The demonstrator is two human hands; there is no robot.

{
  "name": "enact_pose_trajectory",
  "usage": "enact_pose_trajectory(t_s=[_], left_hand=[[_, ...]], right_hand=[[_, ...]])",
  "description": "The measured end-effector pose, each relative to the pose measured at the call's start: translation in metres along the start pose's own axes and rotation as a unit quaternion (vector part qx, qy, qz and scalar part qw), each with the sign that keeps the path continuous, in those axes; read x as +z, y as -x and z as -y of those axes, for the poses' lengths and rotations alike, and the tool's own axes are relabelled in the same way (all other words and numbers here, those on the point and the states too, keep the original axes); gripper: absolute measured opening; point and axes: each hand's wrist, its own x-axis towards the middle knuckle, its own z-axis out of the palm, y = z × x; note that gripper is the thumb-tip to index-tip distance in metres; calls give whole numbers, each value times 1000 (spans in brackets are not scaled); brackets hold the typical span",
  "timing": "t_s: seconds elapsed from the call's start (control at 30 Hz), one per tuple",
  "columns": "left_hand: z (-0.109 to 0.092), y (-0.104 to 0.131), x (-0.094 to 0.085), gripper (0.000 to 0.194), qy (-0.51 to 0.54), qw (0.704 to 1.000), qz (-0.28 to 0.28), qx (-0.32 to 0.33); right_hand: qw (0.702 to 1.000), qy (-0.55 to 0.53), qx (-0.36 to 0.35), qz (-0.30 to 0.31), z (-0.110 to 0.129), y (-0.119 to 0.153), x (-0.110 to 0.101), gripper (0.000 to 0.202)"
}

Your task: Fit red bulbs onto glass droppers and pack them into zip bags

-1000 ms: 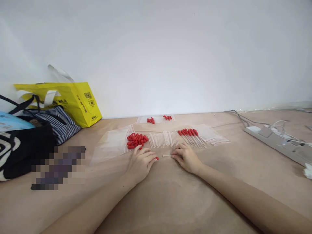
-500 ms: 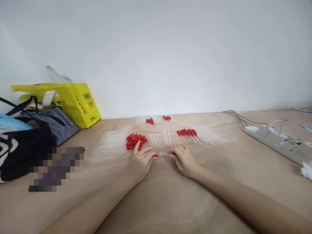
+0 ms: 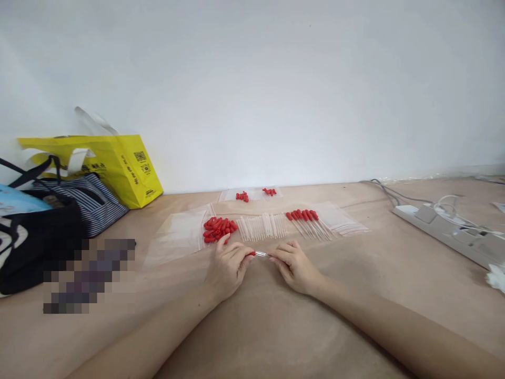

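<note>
My left hand [image 3: 232, 263] pinches a red rubber dropper bulb [image 3: 253, 253] between thumb and fingers. A clear glass dropper tube [image 3: 261, 254] is gripped in my right hand [image 3: 294, 263], and its near end meets the bulb's mouth; how deep it sits I cannot tell. Beyond my left hand lies a pile of red bulbs [image 3: 218, 227]. Straight ahead is a row of bare glass tubes [image 3: 262, 226]. To its right, several droppers with red bulbs fitted [image 3: 311, 223] lie side by side, on or beside a clear plastic bag [image 3: 341, 217].
Farther back, small red bulbs [image 3: 242, 197] lie on another plastic bag [image 3: 224, 195] near the wall. At left are a yellow bag [image 3: 134, 173], a striped pouch [image 3: 98, 210] and a black bag [image 3: 43, 247]. A white power strip [image 3: 434, 226] with cables sits at right.
My right hand has shifted slightly left with the glass tube, closing the gap to the red bulb. My left hand has stayed nearly in place.
</note>
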Motion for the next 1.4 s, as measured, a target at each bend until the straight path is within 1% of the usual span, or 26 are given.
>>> enact_pose_trajectory(t_s=[0.1, 0.27, 0.43, 0.53, 0.73, 0.9, 1.07, 1.27, 1.4], left_hand=[[1, 1, 1, 16, 26, 999, 11, -19], [1, 2, 1, 17, 46, 998, 31, -32], [-1, 1, 1, 17, 55, 998, 35, -23], [-2, 1, 2, 15, 58, 998, 38, -11], [-6, 0, -1, 15, 43, 998, 34, -3], [-8, -1, -2, 16, 26, 999, 37, 8], [-7, 0, -1, 16, 10, 999, 37, 21], [-7, 0, 0, 15, 12, 999, 29, 38], [-5, -1, -2, 12, 20, 999, 20, 33]], right_hand=[[1000, 1, -2, 2, 1, -1, -2, 24], [998, 54, -31, 28, -1, -1, -6, 28], [991, 107, -70, 33, -5, -2, -8, 37], [989, 118, -84, 25, -4, -3, -8, 37], [990, 104, -91, 3, -2, -3, -4, 33], [992, 89, -94, 6, -1, -4, -2, 33], [992, 82, -93, 21, -2, -4, -2, 31], [988, 80, -128, 11, -5, -5, -2, 31], [990, 70, -126, 8, -8, -6, -6, 31]])
